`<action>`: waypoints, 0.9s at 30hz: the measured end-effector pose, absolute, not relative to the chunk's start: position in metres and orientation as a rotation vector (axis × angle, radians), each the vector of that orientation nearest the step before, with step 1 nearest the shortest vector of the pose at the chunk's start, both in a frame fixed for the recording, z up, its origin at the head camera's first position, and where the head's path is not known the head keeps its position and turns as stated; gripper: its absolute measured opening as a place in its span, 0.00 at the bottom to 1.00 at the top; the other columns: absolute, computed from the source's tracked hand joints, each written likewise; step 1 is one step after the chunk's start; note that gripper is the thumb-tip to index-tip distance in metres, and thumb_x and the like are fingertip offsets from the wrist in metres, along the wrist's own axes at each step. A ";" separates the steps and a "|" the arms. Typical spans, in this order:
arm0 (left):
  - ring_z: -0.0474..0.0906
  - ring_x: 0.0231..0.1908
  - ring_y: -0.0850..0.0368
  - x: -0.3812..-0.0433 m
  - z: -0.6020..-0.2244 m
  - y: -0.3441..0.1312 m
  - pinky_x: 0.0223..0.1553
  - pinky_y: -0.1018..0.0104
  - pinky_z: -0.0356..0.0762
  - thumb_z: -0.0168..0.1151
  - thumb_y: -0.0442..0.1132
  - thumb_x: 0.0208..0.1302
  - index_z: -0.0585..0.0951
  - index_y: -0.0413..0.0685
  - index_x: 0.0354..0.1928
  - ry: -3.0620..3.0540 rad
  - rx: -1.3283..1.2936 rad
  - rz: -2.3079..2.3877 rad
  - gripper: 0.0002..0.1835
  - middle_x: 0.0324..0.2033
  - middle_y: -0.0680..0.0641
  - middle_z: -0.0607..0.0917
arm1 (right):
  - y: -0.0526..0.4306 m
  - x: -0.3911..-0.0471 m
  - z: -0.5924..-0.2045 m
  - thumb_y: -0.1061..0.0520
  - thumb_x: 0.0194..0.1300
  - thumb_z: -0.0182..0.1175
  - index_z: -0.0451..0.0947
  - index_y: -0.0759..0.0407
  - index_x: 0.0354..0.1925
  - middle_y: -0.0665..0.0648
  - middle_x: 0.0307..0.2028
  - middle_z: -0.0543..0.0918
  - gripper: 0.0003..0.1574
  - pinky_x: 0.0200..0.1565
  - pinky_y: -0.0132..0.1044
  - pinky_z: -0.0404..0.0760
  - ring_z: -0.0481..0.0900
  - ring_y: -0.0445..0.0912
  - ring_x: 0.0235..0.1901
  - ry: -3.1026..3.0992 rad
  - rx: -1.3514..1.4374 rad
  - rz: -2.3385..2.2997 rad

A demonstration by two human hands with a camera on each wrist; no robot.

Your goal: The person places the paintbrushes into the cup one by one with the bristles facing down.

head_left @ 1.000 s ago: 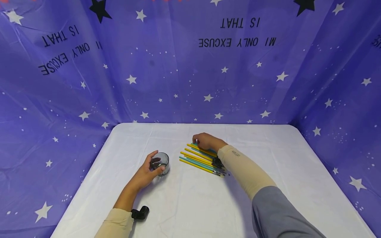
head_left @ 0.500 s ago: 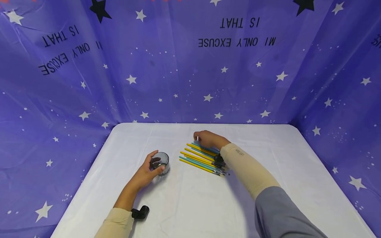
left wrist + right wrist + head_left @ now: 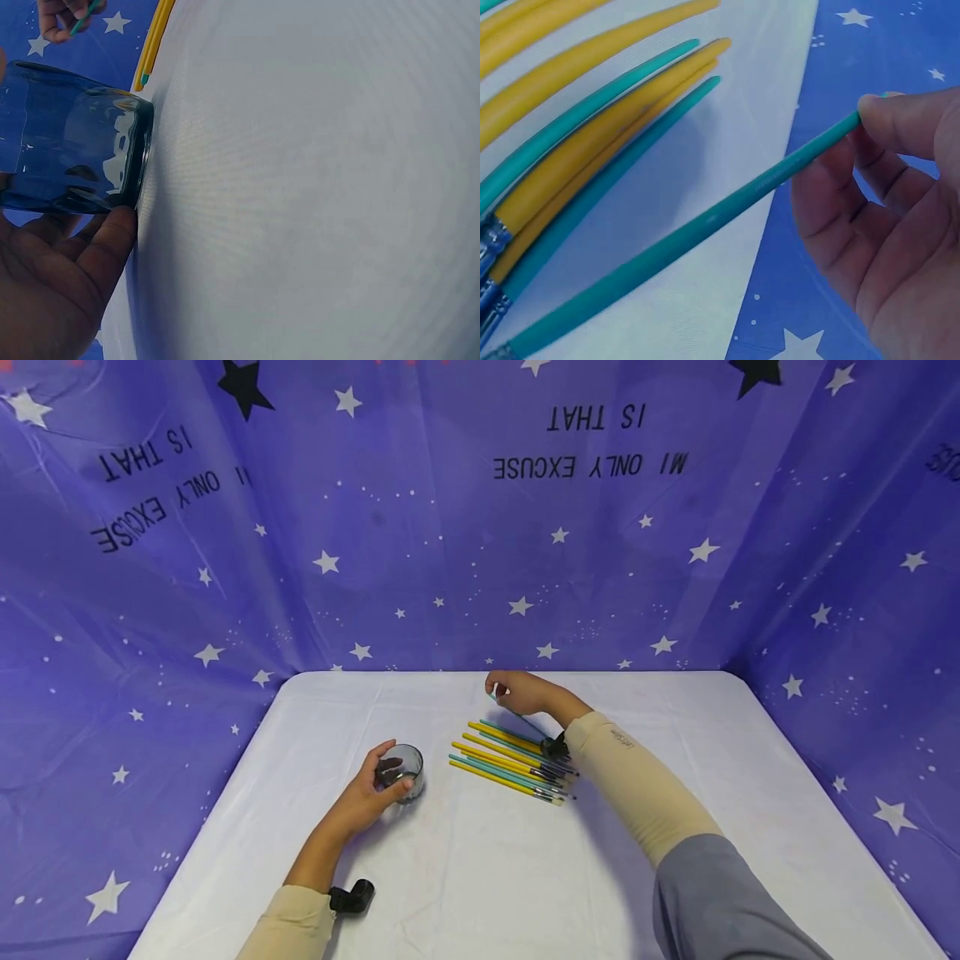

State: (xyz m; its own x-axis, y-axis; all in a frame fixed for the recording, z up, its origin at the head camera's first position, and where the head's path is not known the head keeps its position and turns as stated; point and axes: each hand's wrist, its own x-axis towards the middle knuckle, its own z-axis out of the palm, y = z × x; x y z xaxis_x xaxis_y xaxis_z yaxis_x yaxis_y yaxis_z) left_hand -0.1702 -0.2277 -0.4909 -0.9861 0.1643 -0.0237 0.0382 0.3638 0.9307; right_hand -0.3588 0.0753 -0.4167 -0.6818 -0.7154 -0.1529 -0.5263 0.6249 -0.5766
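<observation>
My left hand (image 3: 369, 793) curls around a clear, dark-tinted drinking glass (image 3: 67, 142) that stands upright on the white table, thumb on its near side. Between thumb and fingertips, my right hand (image 3: 521, 692) pinches the handle end of a green paintbrush (image 3: 690, 225), lifted above the table; in the head view its bristle end is hidden by the wrist. Just in front of that hand lies a row of yellow and green paintbrushes (image 3: 502, 766), their handle ends pointing left and their bristles right. The glass is to the left of the row.
A white cloth covers the table (image 3: 480, 877). Behind it and along both sides hangs a purple curtain (image 3: 450, 543) with stars and lettering. Black wrist cameras sit at both sleeves, the left one (image 3: 352, 897) low over the table.
My right hand has risen away from the row toward the table's far edge, drawing one green paintbrush up with it. The left hand and the glass stay where they were.
</observation>
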 end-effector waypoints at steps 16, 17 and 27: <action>0.63 0.68 0.35 -0.169 -0.489 -0.226 0.68 0.40 0.53 0.65 0.42 0.68 0.51 0.49 0.76 2.497 0.185 1.710 0.43 0.67 0.31 0.67 | 0.077 -0.349 -0.404 0.61 0.76 0.50 0.69 0.57 0.54 0.60 0.44 0.73 0.10 0.41 0.52 0.81 0.74 0.52 0.35 2.312 -0.792 -1.224; 0.63 0.68 0.35 -0.169 -0.488 -0.226 0.68 0.41 0.53 0.65 0.42 0.68 0.51 0.49 0.76 2.486 0.181 1.720 0.43 0.67 0.31 0.67 | 0.076 -0.348 -0.404 0.61 0.76 0.51 0.69 0.56 0.54 0.61 0.44 0.73 0.10 0.41 0.52 0.81 0.74 0.52 0.36 2.301 -0.782 -1.252; 0.64 0.67 0.36 -0.171 -0.491 -0.226 0.67 0.42 0.55 0.66 0.44 0.67 0.51 0.52 0.76 2.483 0.151 1.710 0.43 0.67 0.33 0.67 | 0.066 -0.337 -0.404 0.61 0.77 0.49 0.68 0.57 0.52 0.59 0.44 0.72 0.08 0.43 0.58 0.79 0.75 0.52 0.36 2.265 -0.780 -1.510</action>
